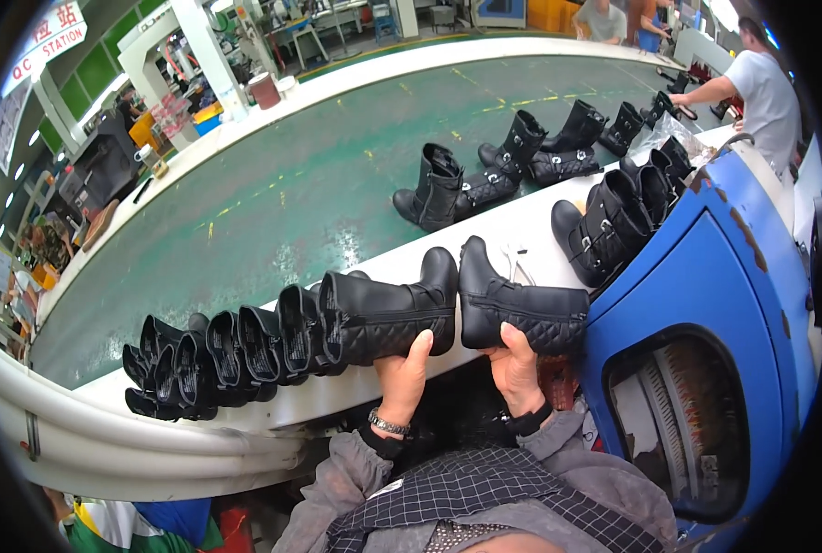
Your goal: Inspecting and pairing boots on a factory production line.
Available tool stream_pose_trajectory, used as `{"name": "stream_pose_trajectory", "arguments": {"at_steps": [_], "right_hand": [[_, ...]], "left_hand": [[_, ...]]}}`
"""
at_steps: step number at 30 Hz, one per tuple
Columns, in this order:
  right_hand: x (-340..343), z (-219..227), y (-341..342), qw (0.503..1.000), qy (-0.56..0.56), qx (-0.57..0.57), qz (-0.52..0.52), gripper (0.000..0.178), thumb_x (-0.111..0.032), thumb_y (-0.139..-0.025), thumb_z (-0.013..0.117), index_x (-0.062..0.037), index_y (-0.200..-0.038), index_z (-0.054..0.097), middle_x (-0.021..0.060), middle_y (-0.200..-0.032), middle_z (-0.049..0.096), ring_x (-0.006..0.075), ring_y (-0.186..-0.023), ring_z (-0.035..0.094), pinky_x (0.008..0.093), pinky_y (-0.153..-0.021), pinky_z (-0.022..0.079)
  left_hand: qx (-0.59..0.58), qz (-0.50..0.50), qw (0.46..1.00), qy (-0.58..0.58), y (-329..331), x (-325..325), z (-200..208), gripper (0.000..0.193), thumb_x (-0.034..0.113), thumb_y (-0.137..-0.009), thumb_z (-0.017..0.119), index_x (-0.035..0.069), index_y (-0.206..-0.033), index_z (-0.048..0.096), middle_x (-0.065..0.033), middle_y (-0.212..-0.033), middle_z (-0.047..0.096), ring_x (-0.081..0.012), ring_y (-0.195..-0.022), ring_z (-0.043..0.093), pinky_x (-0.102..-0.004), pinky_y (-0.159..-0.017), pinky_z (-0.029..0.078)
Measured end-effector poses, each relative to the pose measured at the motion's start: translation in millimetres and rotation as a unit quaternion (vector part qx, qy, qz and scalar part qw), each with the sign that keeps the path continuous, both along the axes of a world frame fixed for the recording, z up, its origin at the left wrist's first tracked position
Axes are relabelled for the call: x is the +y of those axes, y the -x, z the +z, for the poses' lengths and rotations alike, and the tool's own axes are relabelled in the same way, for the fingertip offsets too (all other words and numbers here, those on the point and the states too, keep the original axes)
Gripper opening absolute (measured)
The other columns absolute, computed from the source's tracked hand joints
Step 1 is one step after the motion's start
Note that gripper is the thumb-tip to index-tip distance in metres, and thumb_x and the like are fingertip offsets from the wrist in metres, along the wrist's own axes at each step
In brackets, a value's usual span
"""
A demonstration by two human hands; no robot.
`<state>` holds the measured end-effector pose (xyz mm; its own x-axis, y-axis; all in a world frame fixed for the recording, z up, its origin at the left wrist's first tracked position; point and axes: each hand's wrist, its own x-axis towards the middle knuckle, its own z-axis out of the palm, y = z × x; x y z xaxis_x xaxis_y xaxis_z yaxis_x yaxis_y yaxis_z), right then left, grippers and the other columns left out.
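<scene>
Two black boots with quilted shafts and side zips lie on their sides over the white ledge, soles facing each other with a narrow gap between. My left hand (402,373) is closed on the underside of the left boot (378,309), thumb up near its sole. The right boot (535,302) rests in my right hand (516,369), whose thumb presses on the quilted side; its other fingers are mostly hidden beneath. Just beyond the right boot lies a pair of light-handled pliers (520,262). Left of the left boot, several more black boots (261,346) lie in a row, openings toward me.
Buckled boots (604,226) stand at right beside a blue machine (697,267) with a dark window. Across the white ledge (512,221), a green conveyor belt (309,184) carries more boots (437,184). A co-worker in a light shirt (766,92) reaches toward the line at far right.
</scene>
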<state>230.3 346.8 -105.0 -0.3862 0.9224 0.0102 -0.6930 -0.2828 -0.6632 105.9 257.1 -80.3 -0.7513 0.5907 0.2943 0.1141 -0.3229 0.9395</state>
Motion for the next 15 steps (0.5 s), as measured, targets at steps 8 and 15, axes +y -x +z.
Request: {"name": "stream_pose_trajectory", "arguments": {"at_steps": [8, 15], "right_hand": [[5.5, 33.7, -23.6, 0.986, -0.025, 0.158, 0.048, 0.046, -0.030, -0.083, 0.063, -0.0023, -0.120, 0.058, 0.0112, -0.111, 0.066, 0.0242, -0.096, 0.067, 0.0392, -0.086, 0.055], [-3.7, 45.8, -39.1, 0.970, -0.062, 0.225, 0.074, 0.061, -0.031, -0.084, 0.065, 0.0008, -0.133, 0.046, 0.0156, -0.126, 0.058, 0.0272, -0.112, 0.061, 0.0418, -0.095, 0.051]], "left_hand": [[-0.202, -0.125, 0.964, -0.116, -28.0, 2.4, 43.9, 0.042, 0.012, -0.084, 0.066, 0.007, -0.124, 0.052, -0.0038, -0.110, 0.060, -0.0142, -0.094, 0.061, -0.0269, -0.076, 0.052], [-0.217, -0.158, 0.948, -0.171, -52.0, -0.7, 61.9, 0.039, 0.013, -0.083, 0.067, 0.009, -0.119, 0.055, -0.0008, -0.102, 0.061, -0.0100, -0.085, 0.061, -0.0206, -0.064, 0.050]]}}
